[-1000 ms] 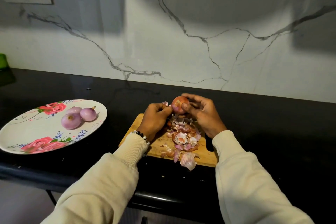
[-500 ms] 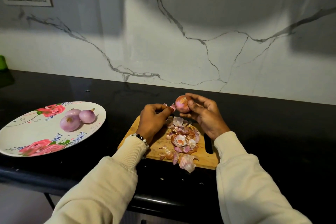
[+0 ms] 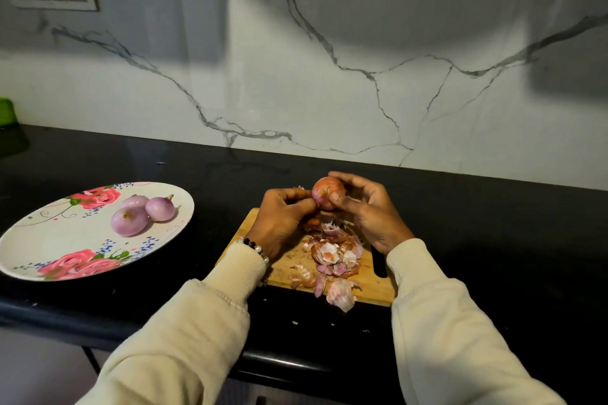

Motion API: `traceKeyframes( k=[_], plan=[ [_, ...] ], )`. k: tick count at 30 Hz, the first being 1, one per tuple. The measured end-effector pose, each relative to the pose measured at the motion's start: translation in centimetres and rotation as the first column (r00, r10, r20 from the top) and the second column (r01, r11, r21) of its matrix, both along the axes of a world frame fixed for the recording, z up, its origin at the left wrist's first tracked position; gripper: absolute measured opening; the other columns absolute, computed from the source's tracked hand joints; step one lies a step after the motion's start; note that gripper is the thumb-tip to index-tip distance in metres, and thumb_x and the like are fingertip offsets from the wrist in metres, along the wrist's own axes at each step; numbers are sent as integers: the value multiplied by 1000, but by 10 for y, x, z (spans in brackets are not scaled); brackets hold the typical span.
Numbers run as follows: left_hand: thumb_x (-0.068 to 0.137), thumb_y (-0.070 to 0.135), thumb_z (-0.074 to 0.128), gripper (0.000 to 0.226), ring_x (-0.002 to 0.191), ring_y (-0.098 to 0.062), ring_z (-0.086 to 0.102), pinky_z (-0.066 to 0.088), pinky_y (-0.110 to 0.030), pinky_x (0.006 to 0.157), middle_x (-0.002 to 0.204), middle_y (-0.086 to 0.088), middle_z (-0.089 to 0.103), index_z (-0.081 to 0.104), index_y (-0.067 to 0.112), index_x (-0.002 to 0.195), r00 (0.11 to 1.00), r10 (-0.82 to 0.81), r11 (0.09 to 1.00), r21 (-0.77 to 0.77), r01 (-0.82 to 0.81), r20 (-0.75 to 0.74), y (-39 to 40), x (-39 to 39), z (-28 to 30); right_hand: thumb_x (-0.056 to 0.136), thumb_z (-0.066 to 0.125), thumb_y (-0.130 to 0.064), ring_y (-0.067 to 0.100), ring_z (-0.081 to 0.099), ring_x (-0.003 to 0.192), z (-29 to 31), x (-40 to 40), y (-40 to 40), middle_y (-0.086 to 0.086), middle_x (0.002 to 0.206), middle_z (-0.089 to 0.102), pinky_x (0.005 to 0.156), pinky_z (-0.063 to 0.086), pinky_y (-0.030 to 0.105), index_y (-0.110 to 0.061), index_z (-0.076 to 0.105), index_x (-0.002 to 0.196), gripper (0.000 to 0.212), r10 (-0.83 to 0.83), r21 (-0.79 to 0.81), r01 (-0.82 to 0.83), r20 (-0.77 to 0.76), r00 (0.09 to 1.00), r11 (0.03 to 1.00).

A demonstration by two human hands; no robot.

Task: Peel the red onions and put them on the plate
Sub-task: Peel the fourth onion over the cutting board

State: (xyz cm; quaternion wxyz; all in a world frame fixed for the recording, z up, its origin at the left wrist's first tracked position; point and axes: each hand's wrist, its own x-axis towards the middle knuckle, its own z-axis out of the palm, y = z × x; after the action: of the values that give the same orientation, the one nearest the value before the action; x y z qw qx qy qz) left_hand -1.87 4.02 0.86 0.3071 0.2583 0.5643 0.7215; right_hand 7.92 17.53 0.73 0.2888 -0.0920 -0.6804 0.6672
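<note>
A green thing (image 3: 6,112) sits at the table's (image 3: 164,289) far left edge. Next comes the plate (image 3: 42,240), flowered, carrying three peeled onions (image 3: 130,221) bunched together. Right of it lies a board (image 3: 289,265) heaped with skins (image 3: 334,256). Above the board's far end, the left hand (image 3: 283,217) pinches at the side of the onion (image 3: 327,192), while the right hand (image 3: 368,210) grips that onion with curled fingers, thumb on its front.
</note>
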Motion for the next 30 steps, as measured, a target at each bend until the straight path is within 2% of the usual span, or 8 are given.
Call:
traceKeyframes(
  k=[5,9,15,19,22,24,27,30],
  plan=[
    [91,-5,57,18,76,-29,71,61,-37,71,100,-28,69,67,-8,106,1000,-7,1000,12,7,23,0,0,-1,86,69,0,21,66,110,0,0,0,5,117,65,92,58,40,-8,63,126,42,7,7,-7,3,1000,1000],
    [90,-7,58,18,71,-24,71,61,-30,64,99,-26,69,66,-8,106,1000,1,1000,-2,-1,19,1,-1,-1,85,69,0,21,65,112,-1,0,0,5,118,66,93,57,39,-9,64,125,42,8,26,-8,17,1000,1000],
    [88,-7,62,19,81,-29,73,61,-30,65,97,-24,71,68,-7,106,997,33,996,-80,-38,-63,2,-5,-6,85,73,-4,19,61,116,-2,0,0,5,125,63,97,54,37,-21,64,123,42,-37,216,20,76,996,976],
    [88,-9,60,18,67,-21,72,57,-24,55,89,-19,72,69,-6,104,992,73,990,-115,-85,-105,4,-7,-7,85,74,-5,18,59,118,-3,-2,0,4,126,62,101,52,41,-19,63,126,44,-60,291,35,77,995,956],
    [89,-8,59,16,64,-20,70,58,-25,55,85,-18,72,69,-4,101,991,85,989,-109,-96,-108,3,-6,-5,86,73,-4,18,60,117,-2,0,0,5,126,63,101,53,42,-19,63,126,43,-56,250,40,59,997,967],
    [90,-7,59,16,70,-25,70,60,-29,59,88,-20,72,69,-3,102,990,87,989,-114,-100,-108,2,-7,-5,86,72,-4,21,62,117,-2,0,1,6,125,63,100,53,46,-18,64,125,42,-52,198,42,43,998,979],
    [91,-5,59,14,76,-29,68,61,-33,65,90,-20,71,69,-2,100,988,118,985,-111,-128,-94,3,-9,-6,87,66,-3,32,65,115,-1,1,2,14,125,63,93,56,52,-10,63,126,39,20,-26,-21,-20,1000,999],
    [91,6,64,11,71,-23,66,60,-33,65,81,-13,72,74,3,92,968,189,971,-114,-209,-167,6,-13,-11,96,51,4,31,70,101,3,4,1,20,123,63,78,62,38,-2,59,128,33,74,-183,-88,-78,994,979]
  ],
)
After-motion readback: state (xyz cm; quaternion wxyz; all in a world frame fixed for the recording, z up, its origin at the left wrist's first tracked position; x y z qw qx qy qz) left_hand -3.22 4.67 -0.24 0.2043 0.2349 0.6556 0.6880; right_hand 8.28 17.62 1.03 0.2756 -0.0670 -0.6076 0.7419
